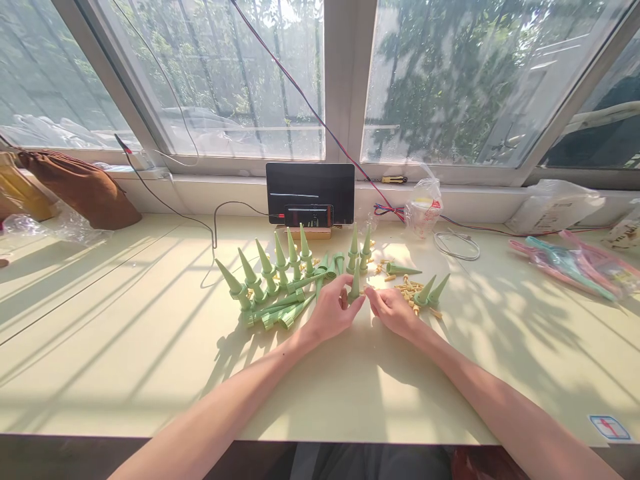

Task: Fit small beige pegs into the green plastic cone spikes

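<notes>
My left hand [336, 305] is closed around a pale green plastic spike [355, 280], which points upward. Close beside it, my right hand [394, 309] pinches a small yellow plastic piece [365, 291] against the spike's side; the fingers partly hide it. Several green spikes stand upright in a row to the left, such as one spike [231, 279] with its lower collar. In front of that row lie several long green tubes [278, 311]. A pile of small yellow pieces [409, 289] lies right of my hands, next to two short green spikes [433, 292].
A dark tablet [310, 183] and a phone [315, 215] lean on a wooden stand [313, 233] at the back. A plastic-wrapped cup [423, 210] and a coiled white cable [457, 245] are at the back right. Pink and teal bags [570, 263] lie far right, a brown pouch [83, 187] far left.
</notes>
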A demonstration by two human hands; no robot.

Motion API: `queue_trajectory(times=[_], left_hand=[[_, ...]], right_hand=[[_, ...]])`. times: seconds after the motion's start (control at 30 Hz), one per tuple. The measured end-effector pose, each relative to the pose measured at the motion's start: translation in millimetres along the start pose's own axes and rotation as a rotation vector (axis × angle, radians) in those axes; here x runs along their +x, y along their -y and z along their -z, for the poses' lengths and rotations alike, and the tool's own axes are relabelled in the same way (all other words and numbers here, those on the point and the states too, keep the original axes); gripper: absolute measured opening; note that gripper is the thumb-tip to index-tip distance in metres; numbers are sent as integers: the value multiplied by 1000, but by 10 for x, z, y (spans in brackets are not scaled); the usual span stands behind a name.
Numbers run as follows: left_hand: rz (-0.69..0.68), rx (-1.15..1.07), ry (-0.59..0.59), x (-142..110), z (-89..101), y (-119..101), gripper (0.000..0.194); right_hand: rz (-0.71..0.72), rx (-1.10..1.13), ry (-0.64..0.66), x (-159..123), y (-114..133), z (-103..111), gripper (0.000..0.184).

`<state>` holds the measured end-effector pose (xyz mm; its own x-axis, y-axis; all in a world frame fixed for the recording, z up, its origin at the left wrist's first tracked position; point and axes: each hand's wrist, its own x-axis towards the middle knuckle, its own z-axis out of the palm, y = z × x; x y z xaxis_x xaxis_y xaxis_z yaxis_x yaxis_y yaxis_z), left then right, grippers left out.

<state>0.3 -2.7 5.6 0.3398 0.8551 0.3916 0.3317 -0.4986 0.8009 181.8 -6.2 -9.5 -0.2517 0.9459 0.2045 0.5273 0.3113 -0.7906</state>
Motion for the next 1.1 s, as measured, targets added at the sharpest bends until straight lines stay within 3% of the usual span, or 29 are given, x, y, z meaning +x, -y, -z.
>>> queue_trajectory(times=[0.17, 0.33, 0.73, 1.1], left_hand=[[98, -178, 41, 24, 30, -55, 25], [206, -264, 68, 37, 66, -86, 32], [223, -351, 182, 47, 120, -139, 35], [227, -376, 206, 50, 107, -93, 34]], right_hand=[[45, 32, -12, -16, 48, 23, 45], [82, 45, 49, -39, 52, 17, 40], [107, -14, 43, -29, 51, 34, 50], [39, -5, 74, -22, 32, 18, 57]])
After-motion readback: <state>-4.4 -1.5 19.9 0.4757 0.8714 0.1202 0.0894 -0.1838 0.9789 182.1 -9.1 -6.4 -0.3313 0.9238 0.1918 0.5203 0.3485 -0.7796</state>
